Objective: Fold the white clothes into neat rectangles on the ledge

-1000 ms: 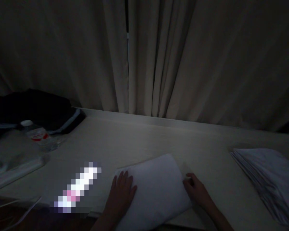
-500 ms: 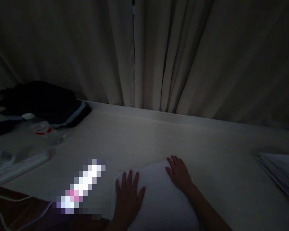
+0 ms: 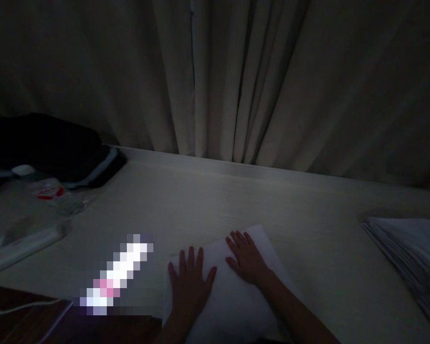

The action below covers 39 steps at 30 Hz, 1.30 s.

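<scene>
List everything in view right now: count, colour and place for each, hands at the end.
white sheet: 1, white, front centre of table, under both hands
folded stack: 1, pale, right side
dark pile: 1, black with a pale blue-grey strip, back left
bottle: 1, clear, white cap, red label, left, before the dark pile
plastic-like packaging: count unclear, whitish, left edge
pixelated strip: 1, bright white and pink, front left
cord: at least 1, white, bottom left
table: 1, pale, below curtains
curtains: count unclear, grey-brown, background
hands: 2, left and right, flat on the white sheet
</scene>
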Available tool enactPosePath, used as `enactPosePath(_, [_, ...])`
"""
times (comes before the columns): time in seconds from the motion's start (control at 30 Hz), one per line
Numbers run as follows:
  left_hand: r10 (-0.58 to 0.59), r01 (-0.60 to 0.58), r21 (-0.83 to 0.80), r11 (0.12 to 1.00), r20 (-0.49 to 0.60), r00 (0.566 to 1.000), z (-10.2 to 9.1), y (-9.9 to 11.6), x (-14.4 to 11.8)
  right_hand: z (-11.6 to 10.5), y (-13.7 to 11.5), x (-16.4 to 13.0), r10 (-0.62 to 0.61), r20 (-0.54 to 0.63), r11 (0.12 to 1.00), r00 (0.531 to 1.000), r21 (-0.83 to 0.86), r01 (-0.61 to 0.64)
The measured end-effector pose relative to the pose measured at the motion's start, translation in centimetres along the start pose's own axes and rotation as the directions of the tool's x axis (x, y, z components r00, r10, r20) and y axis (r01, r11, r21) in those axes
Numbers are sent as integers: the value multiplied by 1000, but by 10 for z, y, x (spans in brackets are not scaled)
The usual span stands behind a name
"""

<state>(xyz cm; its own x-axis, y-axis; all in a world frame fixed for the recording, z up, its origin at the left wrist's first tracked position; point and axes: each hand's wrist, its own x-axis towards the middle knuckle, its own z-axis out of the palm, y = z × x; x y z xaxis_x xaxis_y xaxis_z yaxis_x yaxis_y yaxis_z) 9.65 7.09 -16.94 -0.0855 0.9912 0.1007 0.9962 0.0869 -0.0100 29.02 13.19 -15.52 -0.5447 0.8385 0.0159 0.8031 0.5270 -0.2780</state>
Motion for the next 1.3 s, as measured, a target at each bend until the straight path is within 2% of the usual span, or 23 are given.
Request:
enactPosePath(0.17, [2,-2,4,1000,-4,1000,3,0,-2,4,0,3,16,5,1000,1000,-2,-16])
enactPosePath(0.27, [13,-13,-10,1000,9,1000,-5,-4,2,-5,0,1,26,20,1000,999,-9,-25])
enactPosePath(0.37, [13,-14,-18,1000,-18,1000,-6,-17,-7,-16,8,-7,40,-31,998,999,-48,-41])
enactPosePath(0.47, [7,-7,-29,1000,-25,1000,2,-30,-24,-19,24,-17,67,-26,994,997,-84,-69])
enactPosePath(0.6, [-7,7,-8,1000,-59,998,16,-36,-34,-6,41,-19,116,-23,989,993,-91,-117])
enactPosePath(0.67, [11,-10,3,1000,-77,997,20,-37,-25,1,45,-17,131,-53,985,990,-102,-136])
enactPosePath(0.77, [84,-85,-5,996,-59,995,17,-36,4,6,47,-15,200,-77,970,977,-123,-208])
enactPosePath(0.87, [205,-206,-23,978,-56,977,0,-29,33,3,47,-23,346,-111,923,932,-140,-359])
enactPosePath(0.93, [266,-271,-33,962,-109,958,-13,-20,37,-2,46,-36,420,-152,884,895,-157,-441])
enactPosePath(0.97, [290,-299,-43,953,-139,947,-18,-16,33,-4,44,-43,425,-174,877,888,-166,-452])
enactPosePath(1.03, [322,-337,-72,939,-166,932,-19,-8,16,-6,41,-58,375,-192,895,907,-181,-408])
enactPosePath(1.17, [267,-280,-101,955,-119,956,0,-8,-22,2,38,-73,278,-119,942,953,-163,-295])
enactPosePath(1.3, [250,-264,-105,959,-128,960,13,-10,-24,10,41,-66,289,-138,936,947,-167,-310])
